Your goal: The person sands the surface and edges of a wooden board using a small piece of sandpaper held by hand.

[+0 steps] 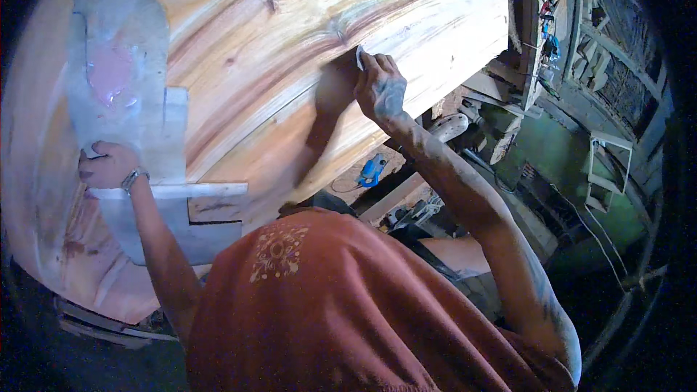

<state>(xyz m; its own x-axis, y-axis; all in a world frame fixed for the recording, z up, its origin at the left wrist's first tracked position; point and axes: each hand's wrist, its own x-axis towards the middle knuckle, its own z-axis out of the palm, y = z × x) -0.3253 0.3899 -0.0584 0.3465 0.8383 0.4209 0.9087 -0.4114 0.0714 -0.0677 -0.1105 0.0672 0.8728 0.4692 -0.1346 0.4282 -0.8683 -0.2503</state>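
A broad wooden slab (261, 54) with dark grain lines and knots spreads before me. My right hand (381, 84) is closed on a small thin pale piece (359, 58), whose edge shows past the fingers at the slab's surface; whether it is a scraper or a card I cannot tell. On the left, my left hand (111, 166), with a watch at the wrist, rests over a grey sheet (147, 136) lying on the slab, thumb and fingers apart. Pink paste (111, 73) is spread on that sheet. A narrow pale strip (212, 190) lies just below my left hand.
A blue power tool (373, 170) with a cord lies below the slab's near edge. Wood pieces (484, 87) and clutter fill the floor at right. A shelf (536, 38) with small tools stands beyond. A pale frame (609, 166) is at far right.
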